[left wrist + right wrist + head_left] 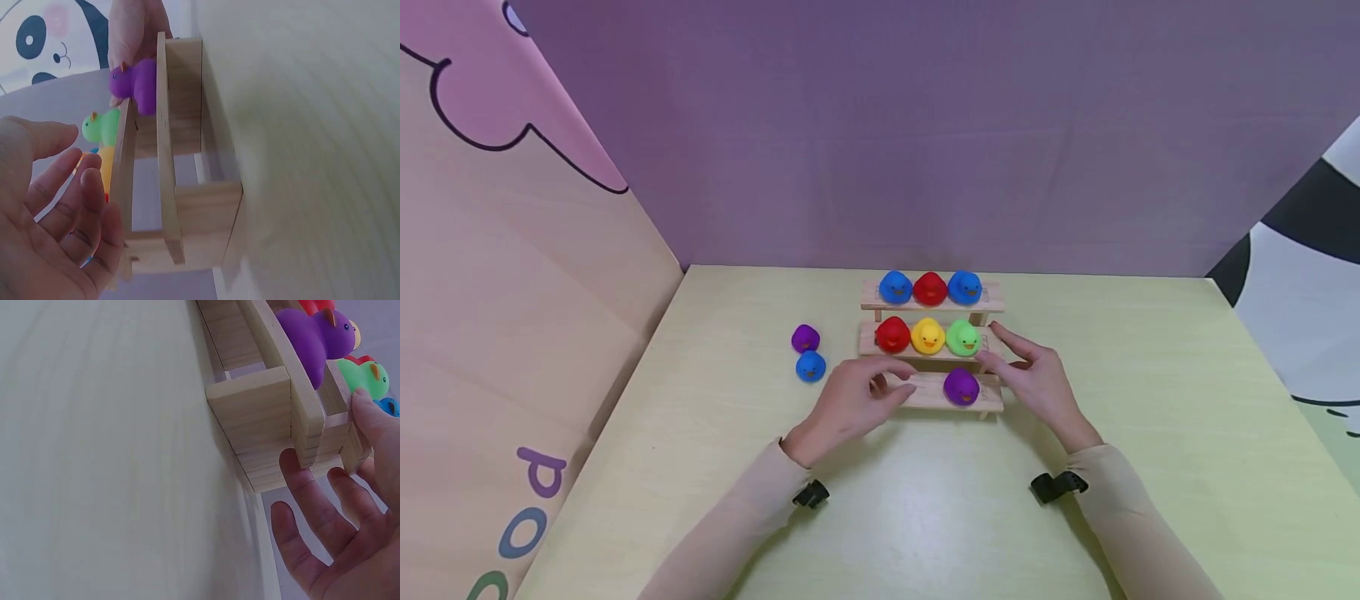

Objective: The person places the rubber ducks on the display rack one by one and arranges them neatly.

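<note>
A three-tier wooden display stand (936,402) holds toy ducks. On the top tier sit a blue duck (895,287), a red duck (930,289) and another blue duck (965,288). The middle tier bears a red duck (892,334), a yellow duck (928,336) and a green duck (963,337). One purple duck (961,387) stands at the bottom tier's right. My left hand (859,403), fingers loosely bent and empty, hovers before that tier's left part. With thumb and fingers, my right hand (1043,388) holds the middle tier's right end, beside the green duck.
Left of the stand, a purple duck (806,338) and a blue duck (810,367) lie close together on the pale wooden table (940,517). A purple backdrop (925,133) rises behind the table's far edge. Printed panels flank both sides.
</note>
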A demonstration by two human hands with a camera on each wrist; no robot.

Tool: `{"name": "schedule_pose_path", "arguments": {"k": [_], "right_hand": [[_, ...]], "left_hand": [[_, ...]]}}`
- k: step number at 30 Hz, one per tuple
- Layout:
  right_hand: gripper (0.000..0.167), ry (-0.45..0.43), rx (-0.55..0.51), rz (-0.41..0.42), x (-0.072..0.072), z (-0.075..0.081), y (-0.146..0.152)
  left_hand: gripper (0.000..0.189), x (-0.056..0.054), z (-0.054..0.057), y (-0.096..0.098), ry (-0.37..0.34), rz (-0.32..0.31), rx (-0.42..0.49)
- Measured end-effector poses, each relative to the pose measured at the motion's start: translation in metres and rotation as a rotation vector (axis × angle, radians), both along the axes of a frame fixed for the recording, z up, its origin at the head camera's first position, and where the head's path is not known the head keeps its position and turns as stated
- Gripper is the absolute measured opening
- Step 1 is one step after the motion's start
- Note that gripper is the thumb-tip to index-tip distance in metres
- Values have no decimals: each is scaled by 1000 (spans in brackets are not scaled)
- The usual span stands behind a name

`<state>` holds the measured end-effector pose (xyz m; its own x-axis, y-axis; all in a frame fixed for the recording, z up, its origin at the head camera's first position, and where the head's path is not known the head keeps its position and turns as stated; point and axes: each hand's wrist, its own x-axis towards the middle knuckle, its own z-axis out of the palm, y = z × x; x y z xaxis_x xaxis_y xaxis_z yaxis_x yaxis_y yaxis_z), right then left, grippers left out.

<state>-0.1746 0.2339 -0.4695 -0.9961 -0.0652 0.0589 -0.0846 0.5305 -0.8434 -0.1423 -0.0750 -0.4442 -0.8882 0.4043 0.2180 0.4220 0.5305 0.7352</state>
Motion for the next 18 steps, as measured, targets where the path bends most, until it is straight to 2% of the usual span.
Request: {"name": "schedule_pose_path", "arguments": {"k": [9, 18], "right_hand": [[68, 7, -16, 13, 0, 0, 0], [67, 11, -14, 11, 1, 0, 0]], "left_hand": [[22, 2, 2, -21, -4, 60, 53], [19, -2, 0, -39, -15, 119, 68]]}}
